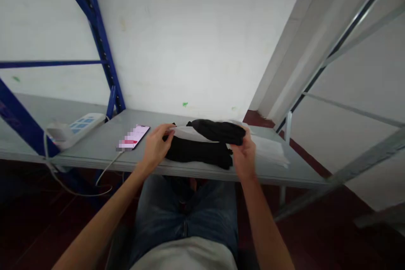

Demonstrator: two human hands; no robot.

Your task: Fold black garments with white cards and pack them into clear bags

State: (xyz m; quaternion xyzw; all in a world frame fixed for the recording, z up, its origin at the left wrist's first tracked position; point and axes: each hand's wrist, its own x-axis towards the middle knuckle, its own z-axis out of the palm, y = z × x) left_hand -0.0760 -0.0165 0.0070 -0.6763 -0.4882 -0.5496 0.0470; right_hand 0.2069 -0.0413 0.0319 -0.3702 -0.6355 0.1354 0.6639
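My right hand is closed around the right end of a rolled or folded black cloth bundle, lifted a little above the shelf. A thin whitish sheet or plastic bag stretches from under this bundle to my left hand, whose thumb and fingers pinch its left edge. In front of it a second black cloth piece lies flat near the shelf's front edge, between my hands. Whether the bundle is inside the whitish film or only over it, I cannot tell.
Flat white plastic bags or sheets lie right of my right hand on the grey shelf. Left stand a phone with a cable and a white power strip. Blue uprights rise at left, a grey metal frame at right.
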